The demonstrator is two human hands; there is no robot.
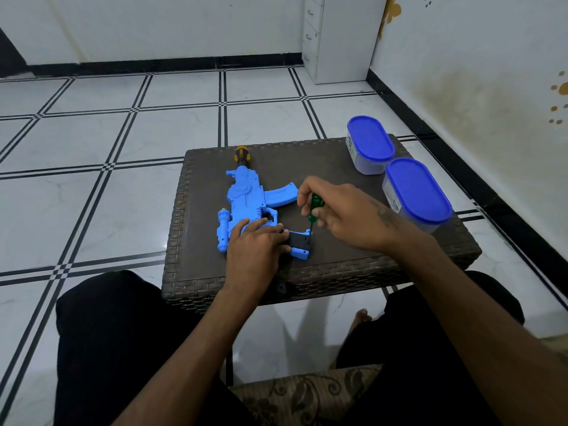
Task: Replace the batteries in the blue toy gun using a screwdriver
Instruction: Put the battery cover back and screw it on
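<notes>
Left hand: the left hand [256, 241] is lying flat on the stock end of the blue plastic toy gun [246, 207], fingers straight and pressing down, probably pinning it so it does not twist under the tool.
Right hand: the right hand [341, 213] is pinching the green-handled screwdriver [314, 212] between thumb and curled fingers, holding it nearly upright.
Screwdriver tip: it is meeting the black battery cover panel [298, 239] at the near end of the gun; whether it is seated in a screw is too small to tell.
Step, as I judge it: the cover screw is being worked.
Toy gun: it is lying on its side on the dark brown woven wicker table [353, 265], orange-and-black muzzle pointing away.
Containers: two clear oval tubs with blue lids [415, 192] are standing near the table's far right corner, clear of the work; perhaps for batteries, contents unseen.
Writing: label stickers are showing on the tubs, unreadable.
</notes>
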